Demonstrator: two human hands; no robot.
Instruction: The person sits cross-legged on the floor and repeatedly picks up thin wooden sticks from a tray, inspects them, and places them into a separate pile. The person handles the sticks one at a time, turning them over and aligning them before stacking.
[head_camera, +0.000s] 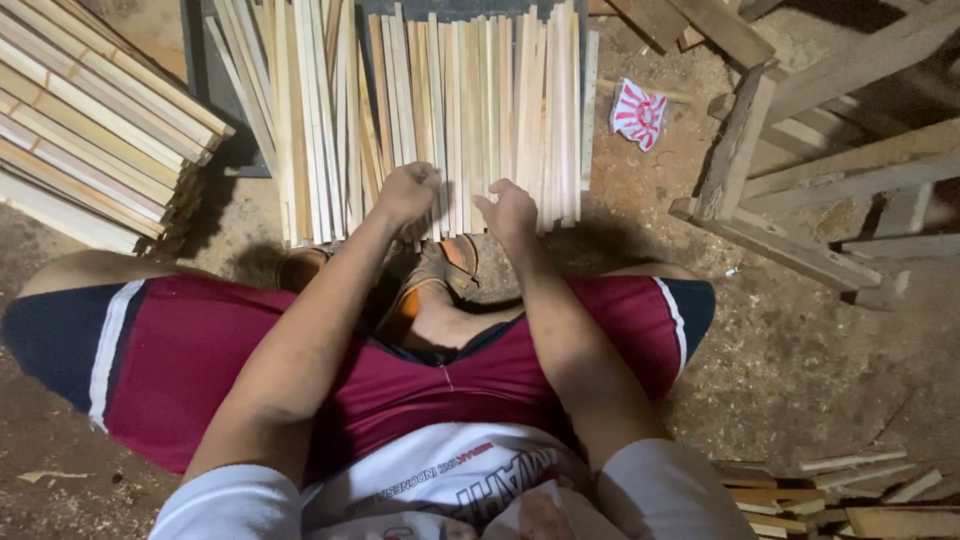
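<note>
I sit on a dirt floor with my knees spread, in maroon shorts. A row of thin pale wooden slats (470, 110) lies side by side in front of me, running away from me. My left hand (405, 193) rests on the near ends of the slats, fingers curled over them. My right hand (508, 212) is beside it at the near ends too, fingers bent and touching the slat tips. Whether either hand grips a single slat is hidden by the fingers.
A stacked bundle of longer slats (90, 130) lies at the left. A rough wooden frame (800, 170) stands at the right. A red-and-white crumpled wrapper (638, 112) lies on the dirt. Scrap wood pieces (830, 495) sit at lower right. Sandals (440, 275) are between my legs.
</note>
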